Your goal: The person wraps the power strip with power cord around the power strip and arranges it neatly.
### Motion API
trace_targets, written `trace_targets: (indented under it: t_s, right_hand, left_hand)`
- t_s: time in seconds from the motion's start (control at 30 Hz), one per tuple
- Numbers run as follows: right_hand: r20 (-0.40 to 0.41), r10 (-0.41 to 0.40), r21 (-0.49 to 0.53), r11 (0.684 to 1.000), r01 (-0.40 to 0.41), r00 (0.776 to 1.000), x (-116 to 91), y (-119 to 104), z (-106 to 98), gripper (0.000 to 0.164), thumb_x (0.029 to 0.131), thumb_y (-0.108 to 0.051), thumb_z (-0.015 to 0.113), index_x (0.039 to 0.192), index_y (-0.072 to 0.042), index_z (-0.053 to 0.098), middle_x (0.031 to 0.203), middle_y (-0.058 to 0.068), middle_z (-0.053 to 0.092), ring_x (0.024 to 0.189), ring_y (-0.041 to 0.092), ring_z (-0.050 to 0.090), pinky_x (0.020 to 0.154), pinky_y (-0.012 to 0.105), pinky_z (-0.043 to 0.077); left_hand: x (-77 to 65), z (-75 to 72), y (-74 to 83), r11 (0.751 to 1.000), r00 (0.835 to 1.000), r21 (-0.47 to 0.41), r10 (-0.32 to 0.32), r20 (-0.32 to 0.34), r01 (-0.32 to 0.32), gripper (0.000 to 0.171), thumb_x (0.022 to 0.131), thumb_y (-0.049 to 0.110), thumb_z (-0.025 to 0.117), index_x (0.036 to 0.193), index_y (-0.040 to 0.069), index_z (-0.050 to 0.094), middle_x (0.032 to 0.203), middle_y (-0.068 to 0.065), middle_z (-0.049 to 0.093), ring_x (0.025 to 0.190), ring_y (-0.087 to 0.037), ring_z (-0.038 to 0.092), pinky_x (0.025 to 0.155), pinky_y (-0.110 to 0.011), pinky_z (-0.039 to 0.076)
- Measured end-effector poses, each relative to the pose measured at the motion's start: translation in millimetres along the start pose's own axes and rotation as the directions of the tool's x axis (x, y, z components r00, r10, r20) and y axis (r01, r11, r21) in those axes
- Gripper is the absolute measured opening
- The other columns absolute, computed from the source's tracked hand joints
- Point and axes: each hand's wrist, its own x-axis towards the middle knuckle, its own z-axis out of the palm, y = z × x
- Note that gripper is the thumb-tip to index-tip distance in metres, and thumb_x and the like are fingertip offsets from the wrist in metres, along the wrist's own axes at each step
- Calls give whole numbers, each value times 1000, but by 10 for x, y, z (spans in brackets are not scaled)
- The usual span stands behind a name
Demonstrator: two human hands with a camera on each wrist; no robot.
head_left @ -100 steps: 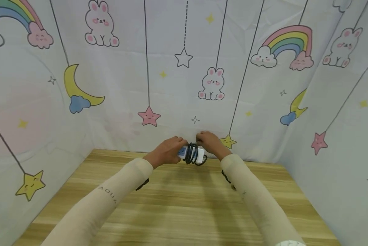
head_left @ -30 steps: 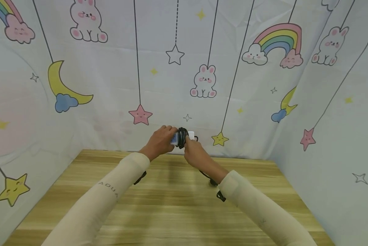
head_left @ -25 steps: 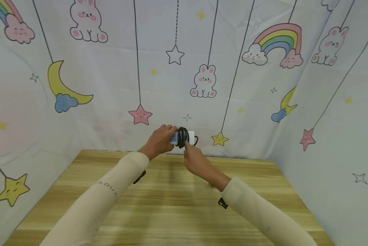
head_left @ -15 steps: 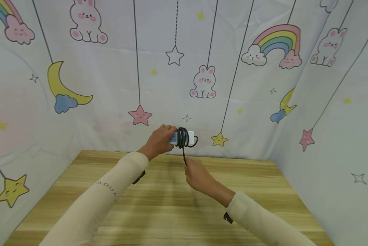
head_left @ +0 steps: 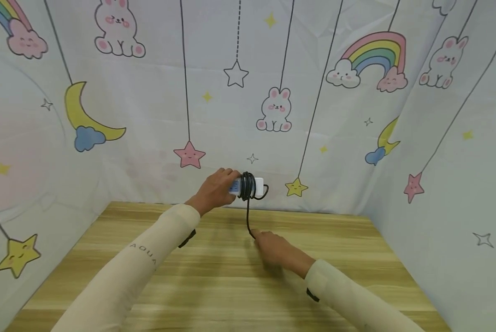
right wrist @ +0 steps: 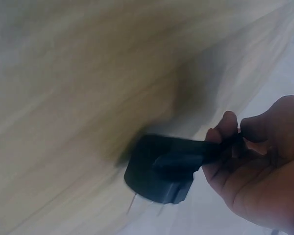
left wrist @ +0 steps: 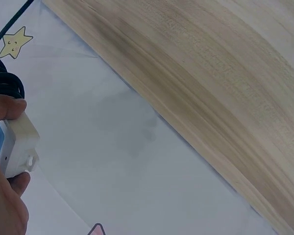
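Note:
My left hand [head_left: 216,188] grips one end of a white and blue power strip [head_left: 259,186], held up near the back wall. Black cord [head_left: 246,186] is wound in several turns round the strip's middle, and a small loop sticks out past its right end. In the left wrist view, thumb and fingers hold the strip's pale end [left wrist: 25,142], which has a small holed tab. From the coils a length of cord hangs down to my right hand [head_left: 277,249], lower and nearer. In the right wrist view, that hand pinches the cord right behind a black plug [right wrist: 161,169] with thin prongs, slightly blurred.
A wood-grain table [head_left: 215,295] lies below both hands. Fabric walls [head_left: 156,106] printed with rabbits, stars and rainbows rise at the back and both sides. Dark straps [head_left: 312,295] show beneath the sleeves.
My right hand has come from beyond the strip round to its near side, then down and toward me, drawing out a length of cord. The left hand keeps holding the strip.

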Motion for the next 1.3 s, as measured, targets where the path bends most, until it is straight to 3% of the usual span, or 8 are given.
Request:
trace_targets:
  t_s: [0.07,0.23,0.47,0.57,0.7,0.77,1.03,1.3]
  right_hand:
    - [3,-1,35,999,1,1000,86,70,-12,46,117,-12,55,163,-6,54,137,20,77,122,35,76,98,52,64]
    - [-35,-12,97,995,16,999,348,255,-79,28,119,-14,53,136,-6,73,118,15,78,101,27,71,93,51,61]
    - [-129,28,152,988,-8,991,727,501,-128,22,114,-12,62,115,0,81,115,17,81,112,33,76,104,54,61]
    - [-140,65,186,982,-38,988,1076,837,-8,23,114,-24,67,106,-5,79,107,15,80,105,30,78,97,53,63]
    - [-137,139,160,980,-117,981,1532,1272,124,23,113,-33,66,108,-13,75,105,10,79,92,21,74,82,48,63]
    - [-130,160,135,981,-143,979,1519,1222,-36,18,112,-26,68,110,-11,77,105,11,80,87,21,72,78,49,61]
    - [-238,-8,30,999,15,971,1033,676,-813,14,107,-3,73,117,1,82,114,18,84,104,34,80,94,50,65]
    - [-221,26,-77,996,-44,975,942,474,-1139,26,115,-26,64,122,-9,83,122,10,84,110,29,79,96,49,64]
  left_hand:
    - [-6,-23,-3,1000,1000,-12,6,7,-5,60,84,10,93,138,2,68,126,-19,76,108,-36,71,91,-50,67]
    - [-9,-57,-7,998,999,-60,25,20,-24,61,83,10,95,138,3,68,126,-18,77,109,-35,72,92,-49,66]
    - [-44,-43,15,995,998,-89,56,20,-54,60,83,8,94,137,3,69,125,-16,76,109,-32,71,91,-47,66]
    - [-78,-28,34,993,997,-99,64,30,-61,61,83,6,94,138,3,70,128,-16,76,111,-32,71,94,-47,66]
    - [-120,-8,55,992,996,-108,70,60,-64,61,84,7,94,140,4,70,132,-15,76,115,-32,72,97,-48,66]
    - [-136,-5,65,992,995,-111,72,72,-64,61,85,8,94,141,4,69,134,-16,76,116,-33,72,98,-48,66]
    - [-146,12,78,990,991,-112,94,99,-82,60,87,9,92,143,5,68,135,-15,74,120,-33,71,99,-49,65]
    - [-121,4,90,993,990,-100,78,117,-67,62,88,11,93,145,5,68,138,-16,73,122,-35,71,100,-50,66]
